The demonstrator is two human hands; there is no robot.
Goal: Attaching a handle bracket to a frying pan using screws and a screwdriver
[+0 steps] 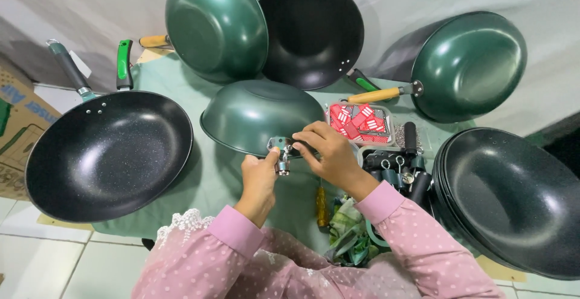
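Between left hand (258, 175) and right hand (329, 154) fingertips — metal bracket (279, 148) — against overturned green wok (257, 114).

My sleeves (241, 238) are pink with white dots. The overturned wok (257, 114) is dark green. Left of it, a pan (109, 154) shows speckled black; right, a box (360, 122) holds red-and-white tags.

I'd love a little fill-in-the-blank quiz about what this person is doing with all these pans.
1. Both hands work at a small metal fitting on the rim of an upside-down ____ pan.
2. The clear tray beside it holds ____ and white tags.
3. The sleeves are ____ with white dots.

Missing words: green; red; pink
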